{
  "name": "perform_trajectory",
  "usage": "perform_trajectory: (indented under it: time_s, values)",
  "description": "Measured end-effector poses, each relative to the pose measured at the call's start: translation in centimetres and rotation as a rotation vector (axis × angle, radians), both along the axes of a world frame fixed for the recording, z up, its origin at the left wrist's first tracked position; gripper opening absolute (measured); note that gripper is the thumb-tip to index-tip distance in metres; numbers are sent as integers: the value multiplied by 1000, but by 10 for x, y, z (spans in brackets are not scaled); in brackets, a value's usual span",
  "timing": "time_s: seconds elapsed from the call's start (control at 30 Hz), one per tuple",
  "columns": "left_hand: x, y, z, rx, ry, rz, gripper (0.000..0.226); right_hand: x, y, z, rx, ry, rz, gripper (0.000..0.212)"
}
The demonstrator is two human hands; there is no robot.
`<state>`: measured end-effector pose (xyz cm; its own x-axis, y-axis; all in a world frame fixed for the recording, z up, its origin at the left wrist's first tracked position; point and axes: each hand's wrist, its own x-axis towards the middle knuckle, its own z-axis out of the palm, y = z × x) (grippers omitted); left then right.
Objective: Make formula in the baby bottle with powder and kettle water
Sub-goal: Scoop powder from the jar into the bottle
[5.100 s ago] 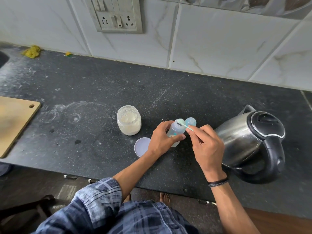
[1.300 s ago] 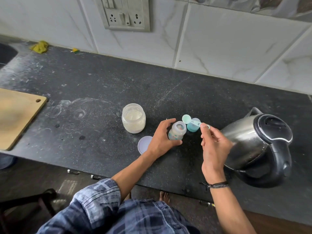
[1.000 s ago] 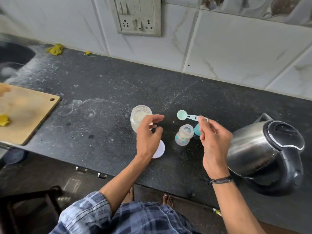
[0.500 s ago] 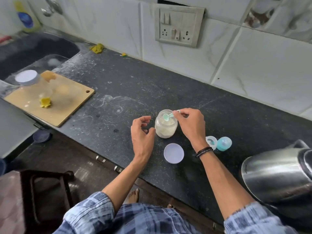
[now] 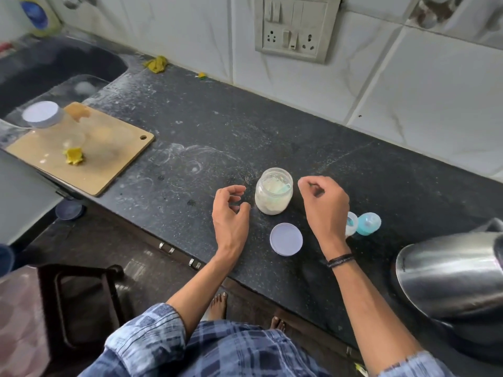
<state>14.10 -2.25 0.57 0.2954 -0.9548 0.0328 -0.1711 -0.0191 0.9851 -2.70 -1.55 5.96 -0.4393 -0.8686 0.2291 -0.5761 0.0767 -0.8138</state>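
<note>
An open glass powder jar (image 5: 273, 194) stands on the dark counter (image 5: 190, 148), with a pale green scoop (image 5: 280, 189) lying inside it. Its white lid (image 5: 286, 239) lies flat in front of it. My left hand (image 5: 230, 213) hovers just left of the jar, fingers loosely curled, holding nothing. My right hand (image 5: 325, 205) is just right of the jar, fingers curled and empty. Behind my right hand, the small baby bottle (image 5: 351, 223) is partly hidden, next to its teal cap (image 5: 368, 223). The steel kettle (image 5: 451, 270) sits at the right edge.
A wooden cutting board (image 5: 103, 156) with a yellow scrap and a clear lidded container (image 5: 40, 115) lies at the left by the sink (image 5: 54, 66). A socket panel (image 5: 295, 25) is on the tiled wall. A dark chair (image 5: 81, 300) stands below the counter.
My right hand let the scoop go into the jar and drew back to the right. Earlier it lifted the scoop off the bottle, and my left hand left the bottle.
</note>
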Motion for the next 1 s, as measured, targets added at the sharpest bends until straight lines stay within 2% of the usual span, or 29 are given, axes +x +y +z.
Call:
perform_trajectory:
  time_s: [0.1,0.17,0.2,0.33,0.43,0.6,0.87,1.0]
  values:
    - [-3,0,-1,-21,3,0,35,4,33,-10,-25,13,29,10]
    - [-5,1,-3,-23,-2,-1,34,5,50,-26,61,68,72,3]
    - [-5,1,-5,-22,-6,-1,34,5,56,-35,147,110,93,11]
    - [-9,4,-8,-9,-11,-23,32,7,63,-66,484,329,252,67]
    - [-11,8,-11,6,-22,-66,26,11,64,-77,562,414,315,86]
    - [-9,11,-13,6,-43,-127,25,15,63,-76,562,448,323,83]
    - [-20,14,-9,-75,-52,-232,27,1,85,-50,453,251,185,83]
    - [-33,21,-9,-127,-52,-288,27,-17,109,-43,439,222,129,84]
